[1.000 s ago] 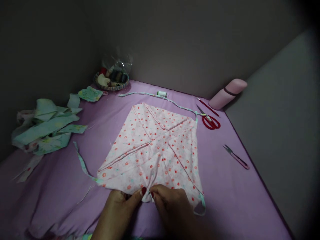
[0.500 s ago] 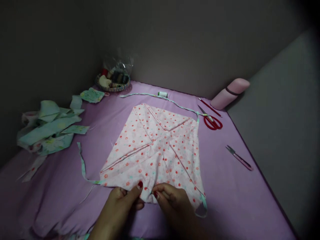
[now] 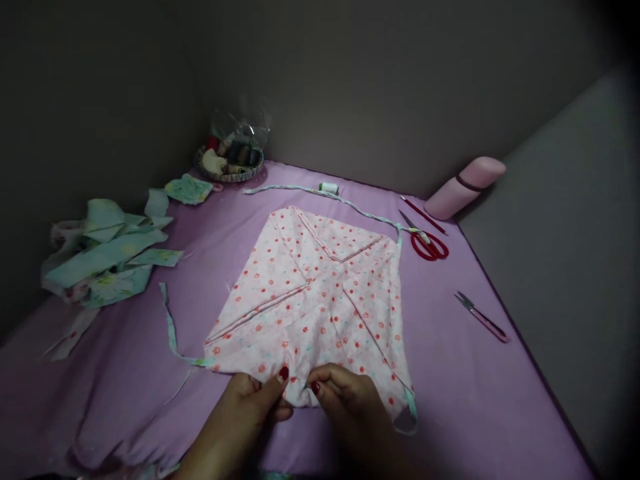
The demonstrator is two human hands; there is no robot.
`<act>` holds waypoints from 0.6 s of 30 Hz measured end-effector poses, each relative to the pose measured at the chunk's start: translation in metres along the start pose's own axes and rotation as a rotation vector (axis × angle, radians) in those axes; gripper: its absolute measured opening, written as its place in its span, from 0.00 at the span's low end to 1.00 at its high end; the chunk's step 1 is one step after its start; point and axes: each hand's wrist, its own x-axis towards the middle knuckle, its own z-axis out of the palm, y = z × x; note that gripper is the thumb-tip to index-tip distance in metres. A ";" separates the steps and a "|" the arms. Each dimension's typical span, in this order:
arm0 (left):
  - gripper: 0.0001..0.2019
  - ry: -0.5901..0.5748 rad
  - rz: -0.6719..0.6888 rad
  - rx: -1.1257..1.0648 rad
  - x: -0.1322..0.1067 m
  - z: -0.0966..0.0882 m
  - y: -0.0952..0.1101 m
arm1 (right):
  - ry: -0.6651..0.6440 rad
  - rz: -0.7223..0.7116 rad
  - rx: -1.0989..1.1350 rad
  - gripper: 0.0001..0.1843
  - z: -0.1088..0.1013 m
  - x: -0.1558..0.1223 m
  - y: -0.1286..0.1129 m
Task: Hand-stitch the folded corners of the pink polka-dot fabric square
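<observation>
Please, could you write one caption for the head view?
Left hand holding, right hand touching, the near edge of a pink printed cloth.

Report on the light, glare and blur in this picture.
Head view: dim overall, the upper-right corner black; head view: white glints on the clear plastic by the basket; head view: the right hand is shadowed toward the wrist, while the dotted cloth shows clearly.

I can read no text, label, brand, number or sign on any surface before me, the pink flask (image 3: 465,189), the white spool (image 3: 329,189) and the flower-dotted cloth (image 3: 323,307) included.
</observation>
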 end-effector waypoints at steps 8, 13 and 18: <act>0.22 0.000 0.061 0.006 0.000 0.000 0.000 | 0.007 0.025 -0.034 0.10 0.004 0.001 -0.001; 0.23 0.099 0.022 -0.049 -0.004 0.000 0.000 | 0.017 0.019 -0.063 0.10 0.003 0.001 -0.002; 0.25 0.134 0.015 0.134 -0.008 -0.003 0.003 | 0.012 0.024 -0.078 0.10 0.003 0.002 -0.001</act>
